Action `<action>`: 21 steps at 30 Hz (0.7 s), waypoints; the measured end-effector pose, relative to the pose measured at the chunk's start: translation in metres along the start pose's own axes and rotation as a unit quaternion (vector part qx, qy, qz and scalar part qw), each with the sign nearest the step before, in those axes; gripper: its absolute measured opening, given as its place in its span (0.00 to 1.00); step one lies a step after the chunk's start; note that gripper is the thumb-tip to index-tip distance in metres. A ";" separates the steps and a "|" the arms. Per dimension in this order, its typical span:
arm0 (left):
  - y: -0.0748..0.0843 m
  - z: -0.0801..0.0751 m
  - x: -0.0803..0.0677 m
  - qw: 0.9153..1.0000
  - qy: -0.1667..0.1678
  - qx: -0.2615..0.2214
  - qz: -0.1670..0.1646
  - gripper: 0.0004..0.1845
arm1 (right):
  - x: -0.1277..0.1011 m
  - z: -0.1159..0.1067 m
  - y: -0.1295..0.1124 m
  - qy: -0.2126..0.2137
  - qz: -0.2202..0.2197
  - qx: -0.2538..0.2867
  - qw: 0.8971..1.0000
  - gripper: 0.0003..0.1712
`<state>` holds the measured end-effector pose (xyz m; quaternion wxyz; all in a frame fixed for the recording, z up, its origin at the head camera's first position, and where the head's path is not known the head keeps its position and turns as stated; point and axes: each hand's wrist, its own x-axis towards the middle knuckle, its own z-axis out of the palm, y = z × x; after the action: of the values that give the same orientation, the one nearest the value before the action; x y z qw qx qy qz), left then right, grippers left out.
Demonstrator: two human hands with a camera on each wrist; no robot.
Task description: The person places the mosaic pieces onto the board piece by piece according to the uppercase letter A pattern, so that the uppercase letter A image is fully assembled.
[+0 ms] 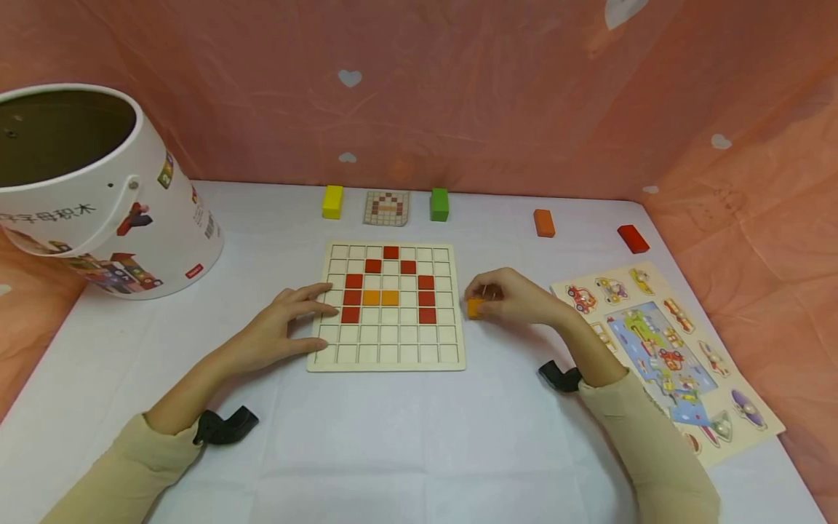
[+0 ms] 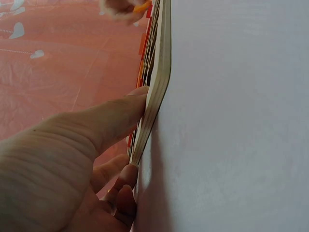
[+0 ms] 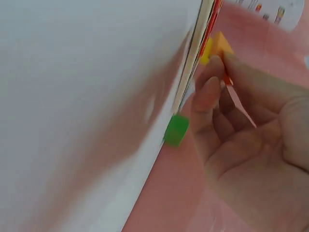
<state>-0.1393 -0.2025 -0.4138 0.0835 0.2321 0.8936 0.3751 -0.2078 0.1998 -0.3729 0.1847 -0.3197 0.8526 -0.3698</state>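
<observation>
White table [image 1: 406, 451], covered in cloth, backed by pink sheeting with pale hearts. Large white bucket [image 1: 98, 196], far left, tilted, open mouth showing a dark interior, printed pictures on its wall. Vehicle peg puzzle board [image 1: 753, 407], right edge of table, lying flat. Wooden grid board [image 1: 386, 360], centre, flat; red tiles [image 1: 353, 281] set in an arch shape, two orange tiles [image 1: 380, 298] side by side in the middle row between the red columns. Left hand [image 1: 281, 331], fingers stretched out and relaxed, resting on the board's left edge, fingertips over the grid; grasping nothing. Right hand [image 1: 517, 295], just beside the board's right edge, fingers curled, pinching a small orange cube [image 1: 474, 308] close above the cloth. Far row, well apart: yellow block [image 1: 332, 201], small pattern card [image 1: 387, 208], green block [image 1: 439, 204], orange block [image 1: 543, 223], red block [image 1: 633, 239].
</observation>
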 end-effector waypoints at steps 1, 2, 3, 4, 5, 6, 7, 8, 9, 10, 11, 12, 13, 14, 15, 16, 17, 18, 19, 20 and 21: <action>0.000 0.000 0.000 1.000 0.000 0.000 0.000 0.24 | 0.007 0.002 -0.004 0.002 -0.001 0.001 1.000 0.09; 0.000 0.000 0.000 1.000 0.000 0.000 0.000 0.24 | 0.014 0.003 -0.009 0.001 -0.003 0.003 1.000 0.09; -0.001 0.000 0.000 1.000 0.001 0.000 0.000 0.24 | 0.021 0.005 -0.014 0.000 -0.006 0.005 1.000 0.09; -0.001 -0.001 0.000 1.000 0.001 0.000 -0.001 0.24 | 0.028 0.007 -0.019 -0.003 -0.011 0.007 1.000 0.09; -0.001 -0.001 0.000 1.000 0.002 0.000 -0.001 0.24 | 0.035 0.008 -0.023 -0.006 -0.016 0.011 1.000 0.09; -0.001 -0.001 -0.001 1.000 0.002 0.001 -0.002 0.24 | 0.041 0.010 -0.028 -0.010 -0.021 0.014 1.000 0.09; -0.001 -0.002 -0.001 1.000 0.003 0.001 -0.002 0.24 | 0.048 0.011 -0.031 -0.013 -0.028 0.015 0.999 0.09; -0.001 -0.002 -0.001 1.000 0.003 0.000 -0.003 0.24 | 0.054 0.013 -0.034 -0.015 -0.034 0.016 0.999 0.08; -0.001 -0.002 0.000 1.000 0.002 -0.001 -0.003 0.24 | 0.059 0.014 -0.036 -0.018 -0.039 0.016 0.999 0.08; -0.001 -0.002 0.000 1.000 0.002 -0.002 -0.003 0.24 | 0.064 0.016 -0.038 -0.021 -0.043 0.016 0.999 0.08; -0.001 -0.002 0.000 1.000 0.001 -0.003 -0.003 0.24 | 0.068 0.018 -0.039 -0.025 -0.046 0.015 0.999 0.08; -0.001 -0.002 -0.001 1.000 0.001 -0.004 -0.004 0.24 | 0.073 0.020 -0.040 -0.028 -0.048 0.011 0.998 0.07; -0.001 -0.002 -0.001 1.000 0.001 -0.005 -0.005 0.24 | 0.076 0.021 -0.041 -0.030 -0.050 0.007 0.998 0.07; -0.001 -0.002 -0.001 1.000 0.001 -0.006 -0.005 0.24 | 0.079 0.023 -0.041 -0.034 -0.049 0.005 0.998 0.07; -0.001 -0.002 -0.001 1.000 0.001 -0.007 -0.004 0.24 | 0.082 0.024 -0.041 -0.037 -0.048 0.003 0.998 0.07; -0.001 -0.002 -0.001 1.000 0.001 -0.007 -0.004 0.24 | 0.084 0.026 -0.041 -0.040 -0.045 0.001 0.998 0.07; -0.001 -0.002 -0.001 1.000 0.001 -0.006 -0.003 0.24 | 0.085 0.027 -0.041 -0.042 -0.044 -0.001 0.998 0.07; -0.001 -0.001 0.000 1.000 0.002 -0.006 -0.002 0.24 | 0.086 0.028 -0.041 -0.044 -0.040 -0.004 0.998 0.07; -0.001 -0.001 0.000 1.000 0.001 -0.006 -0.002 0.24 | 0.086 0.030 -0.042 -0.046 -0.037 -0.006 0.998 0.07; -0.001 -0.001 0.000 1.000 0.001 -0.005 -0.002 0.24 | 0.086 0.031 -0.042 -0.047 -0.033 -0.010 0.998 0.07; -0.001 -0.001 0.000 1.000 0.001 -0.004 -0.002 0.24 | 0.085 0.032 -0.042 -0.047 -0.028 -0.015 0.998 0.07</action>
<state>-0.1399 -0.2035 -0.4140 0.0840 0.2294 0.8925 0.3792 -0.2350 0.1033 -0.3691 0.2094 -0.3631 0.8392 -0.3466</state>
